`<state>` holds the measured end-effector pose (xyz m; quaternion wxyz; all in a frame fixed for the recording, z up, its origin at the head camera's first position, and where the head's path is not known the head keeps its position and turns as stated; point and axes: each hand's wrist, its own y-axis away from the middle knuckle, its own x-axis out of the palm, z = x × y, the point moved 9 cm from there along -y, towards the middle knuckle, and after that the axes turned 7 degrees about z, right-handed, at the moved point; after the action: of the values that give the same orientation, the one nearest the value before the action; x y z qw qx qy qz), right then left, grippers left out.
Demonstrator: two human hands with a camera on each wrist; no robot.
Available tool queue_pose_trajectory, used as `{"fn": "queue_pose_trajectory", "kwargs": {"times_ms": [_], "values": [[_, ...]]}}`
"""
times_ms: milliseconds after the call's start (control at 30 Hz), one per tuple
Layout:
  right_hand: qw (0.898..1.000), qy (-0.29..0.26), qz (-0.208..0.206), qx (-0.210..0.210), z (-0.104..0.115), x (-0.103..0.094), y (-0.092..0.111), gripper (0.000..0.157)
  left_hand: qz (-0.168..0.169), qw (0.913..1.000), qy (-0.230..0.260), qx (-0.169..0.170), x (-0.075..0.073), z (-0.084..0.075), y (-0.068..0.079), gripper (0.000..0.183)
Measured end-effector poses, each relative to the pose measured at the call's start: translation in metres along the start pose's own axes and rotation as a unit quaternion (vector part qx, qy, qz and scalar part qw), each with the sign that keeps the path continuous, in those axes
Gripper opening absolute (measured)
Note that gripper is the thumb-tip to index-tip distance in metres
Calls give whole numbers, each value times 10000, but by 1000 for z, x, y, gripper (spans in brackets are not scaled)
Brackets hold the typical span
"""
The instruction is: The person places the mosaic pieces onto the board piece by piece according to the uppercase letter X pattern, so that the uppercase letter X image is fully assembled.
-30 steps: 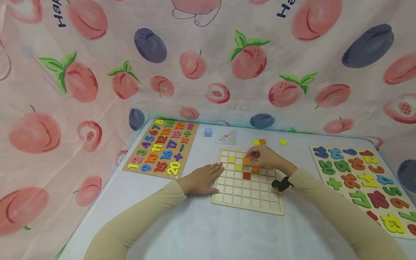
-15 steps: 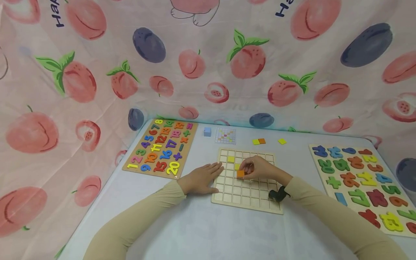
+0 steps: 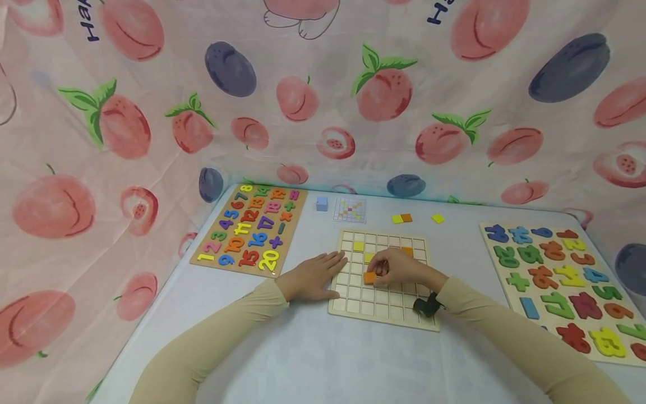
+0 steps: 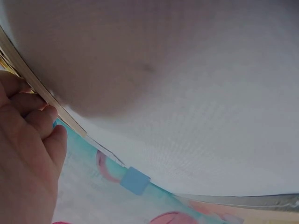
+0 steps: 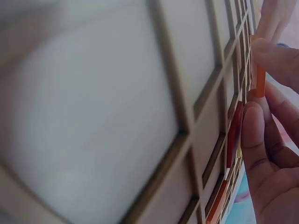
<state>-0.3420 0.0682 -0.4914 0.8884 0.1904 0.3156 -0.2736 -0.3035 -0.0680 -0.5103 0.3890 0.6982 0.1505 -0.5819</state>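
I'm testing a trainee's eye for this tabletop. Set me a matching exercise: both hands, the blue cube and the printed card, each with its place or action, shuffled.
1. Left hand
2. Right hand
3. Light-blue cube
4. White card printed with a coloured grid

A. Immediately right of the cube
B. Pinching an orange square tile
C. Between the tan number board and the card
D. Resting at the left edge of the pale wooden grid board

Pairs: 1-D, 2-B, 3-C, 4-A
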Motion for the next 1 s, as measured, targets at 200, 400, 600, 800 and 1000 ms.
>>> {"fn": "queue_pose_trajectory", "kwargs": {"times_ms": [200, 400, 600, 800, 1000], "values": [[9999, 93, 66, 116, -2, 2, -2, 22, -41, 10000, 56, 13, -1, 0, 1, 84], [9999, 86, 73, 128, -2, 2, -2, 22, -59, 10000, 72, 28, -2, 0, 0, 84], [9997, 158, 45, 173, -2, 1, -3, 17, -85, 9999, 18, 59, -3, -1, 1, 84], [9995, 309, 30, -55, 4, 1, -3, 12, -56, 9999, 72, 54, -3, -1, 2, 84], [9995, 317, 49, -51, 4, 3, -4, 12, -27, 10000, 56, 30, -1, 0, 1, 84]]}}
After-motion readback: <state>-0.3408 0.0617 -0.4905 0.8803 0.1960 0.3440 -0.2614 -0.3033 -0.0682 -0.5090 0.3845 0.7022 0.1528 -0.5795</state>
